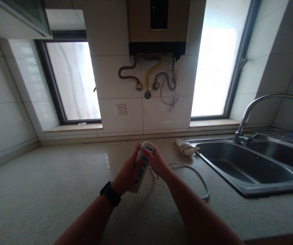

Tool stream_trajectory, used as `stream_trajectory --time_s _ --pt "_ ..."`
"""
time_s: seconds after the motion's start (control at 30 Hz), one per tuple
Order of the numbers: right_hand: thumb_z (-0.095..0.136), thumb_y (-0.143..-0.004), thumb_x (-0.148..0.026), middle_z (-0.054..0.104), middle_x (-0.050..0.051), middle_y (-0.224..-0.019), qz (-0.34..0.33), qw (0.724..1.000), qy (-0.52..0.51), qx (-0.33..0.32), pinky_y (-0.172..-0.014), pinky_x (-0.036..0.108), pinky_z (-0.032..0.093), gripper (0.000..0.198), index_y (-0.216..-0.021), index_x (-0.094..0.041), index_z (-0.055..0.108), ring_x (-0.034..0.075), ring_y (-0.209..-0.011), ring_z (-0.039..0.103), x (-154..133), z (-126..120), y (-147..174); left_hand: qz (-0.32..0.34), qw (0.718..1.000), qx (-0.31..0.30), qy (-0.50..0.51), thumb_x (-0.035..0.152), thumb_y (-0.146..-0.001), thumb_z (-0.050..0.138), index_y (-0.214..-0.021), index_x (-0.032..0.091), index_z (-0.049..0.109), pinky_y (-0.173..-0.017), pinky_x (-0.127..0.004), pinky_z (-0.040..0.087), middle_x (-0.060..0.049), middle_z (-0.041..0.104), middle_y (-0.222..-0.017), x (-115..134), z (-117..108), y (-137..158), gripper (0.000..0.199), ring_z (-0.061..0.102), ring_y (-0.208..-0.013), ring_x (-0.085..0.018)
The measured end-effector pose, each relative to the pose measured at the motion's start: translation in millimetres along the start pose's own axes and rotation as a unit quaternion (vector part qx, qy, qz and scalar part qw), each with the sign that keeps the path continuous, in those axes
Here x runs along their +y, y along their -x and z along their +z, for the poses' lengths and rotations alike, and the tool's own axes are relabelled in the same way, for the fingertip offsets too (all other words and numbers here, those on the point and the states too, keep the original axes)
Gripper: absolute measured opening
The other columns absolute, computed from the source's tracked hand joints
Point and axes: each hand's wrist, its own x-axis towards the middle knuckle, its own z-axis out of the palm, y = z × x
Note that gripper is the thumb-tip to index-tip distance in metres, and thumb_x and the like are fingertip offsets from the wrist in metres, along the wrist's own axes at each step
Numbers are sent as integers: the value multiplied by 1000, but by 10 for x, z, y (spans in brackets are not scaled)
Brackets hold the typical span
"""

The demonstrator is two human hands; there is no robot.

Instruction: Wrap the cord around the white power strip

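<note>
Above the middle of the counter I hold a white power strip [141, 167] with blue-green sockets, tilted with its far end up and to the right. My left hand [129, 172] is closed around its left side, the thumb lying over the socket face. Near the far end, my right hand [158, 161] grips the strip, with pale cord close by its fingers. The fingertips behind the strip are hidden. From there a grey-white cable [197, 173] loops across the counter to the right and passes behind my right forearm.
A steel double sink [241, 192] with a curved faucet [246, 114] is at the right. Beside its rim lies a crumpled white packet [186, 147]. The pale counter [46, 190] runs to a tiled wall with a socket [121, 109]. A water heater [159, 27] with hoses hangs above.
</note>
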Motion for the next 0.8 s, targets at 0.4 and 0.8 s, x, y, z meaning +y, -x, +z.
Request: stream_trajectory --time_s 0.4,0.8 --pt "66 -87 -44 56 1 -78 -52 978 0 -204 -60 24 41 34 -107 -17 67 12 -68 48 -392 -285 16 -33 984 12 172 46 -93 55 -147 41 25 -56 -38 59 -7 61 -113 250 -34 23 63 68 -71 -19" --pt "65 -88 -48 33 -8 -65 3 961 -90 -261 -43 22 16 47 -124 -19 59 6 -48 20 -370 -333 78 -37 980 -14 197 44 -94 53 -145 37 26 -57 -40 59 -7 63 -107 253 -34 60 58 70 -71 -22"
